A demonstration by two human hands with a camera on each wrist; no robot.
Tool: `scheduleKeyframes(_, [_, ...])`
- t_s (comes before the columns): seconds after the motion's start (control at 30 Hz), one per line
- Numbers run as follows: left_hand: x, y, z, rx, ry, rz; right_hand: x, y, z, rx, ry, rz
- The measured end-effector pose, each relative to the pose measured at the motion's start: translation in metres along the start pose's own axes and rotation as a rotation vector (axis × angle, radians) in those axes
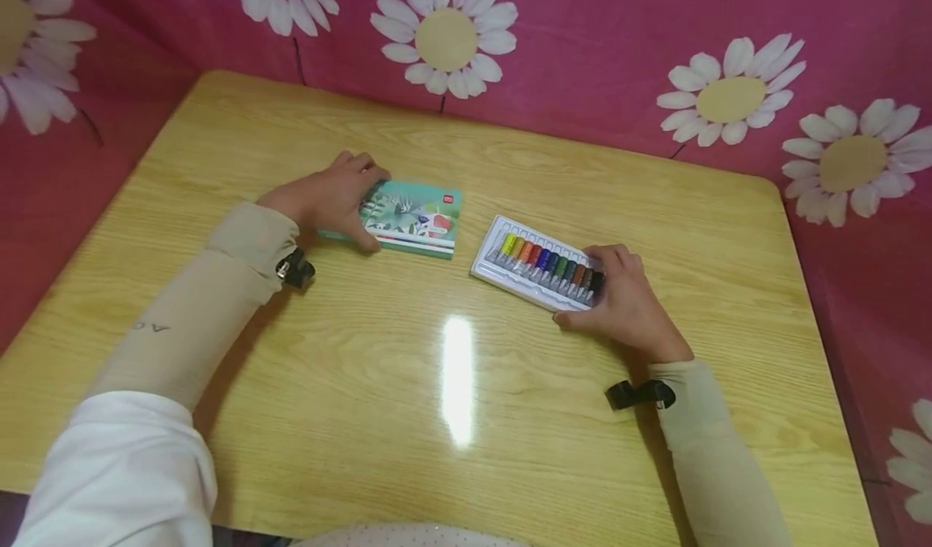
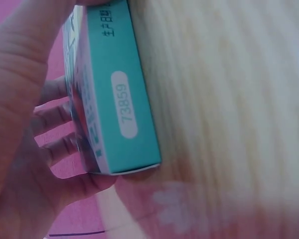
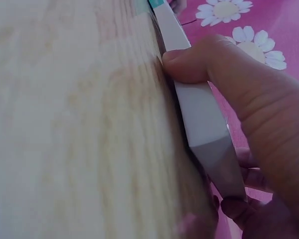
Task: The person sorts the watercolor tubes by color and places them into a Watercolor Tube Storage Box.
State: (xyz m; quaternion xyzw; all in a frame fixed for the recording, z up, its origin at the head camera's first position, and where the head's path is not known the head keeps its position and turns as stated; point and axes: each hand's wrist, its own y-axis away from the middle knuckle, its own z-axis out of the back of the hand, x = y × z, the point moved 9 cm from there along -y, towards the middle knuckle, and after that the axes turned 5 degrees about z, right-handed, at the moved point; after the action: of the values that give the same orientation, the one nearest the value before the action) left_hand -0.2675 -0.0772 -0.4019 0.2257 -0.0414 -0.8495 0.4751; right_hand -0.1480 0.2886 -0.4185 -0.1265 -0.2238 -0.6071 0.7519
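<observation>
On the left, my left hand (image 1: 331, 197) grips a flat teal box (image 1: 418, 217) with flowers printed on its top, thumb along the near side and fingers at the far side. In the left wrist view the box's teal side (image 2: 124, 89) carries a printed number. To the right, my right hand (image 1: 628, 303) holds the right end of a white plastic tray (image 1: 504, 283), its thumb (image 3: 187, 64) against the near wall. Several small paint tubes (image 1: 542, 265) in different colours lie in a row in the tray, and my hand partly covers the rightmost ones.
Both things are over a light wood-grain table (image 1: 349, 369), with a short gap between them. A pink cloth (image 1: 582, 37) with large white daisies hangs behind the table and at its sides. A bright light reflection lies across the table's middle.
</observation>
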Motion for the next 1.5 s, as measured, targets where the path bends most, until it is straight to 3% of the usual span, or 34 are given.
scheduleKeyframes(0.47, [-0.018, 0.01, -0.009, -0.009, -0.019, -0.044, 0.011, -0.011, -0.001, -0.008, -0.021, 0.019])
scheduleKeyframes(0.73, [-0.027, 0.007, -0.012, -0.006, -0.061, -0.046, 0.015, -0.013, -0.006, 0.002, -0.047, 0.017])
scheduleKeyframes(1.5, [-0.032, 0.013, -0.018, 0.015, -0.099, -0.057, 0.018, -0.016, -0.011, 0.058, -0.037, 0.108])
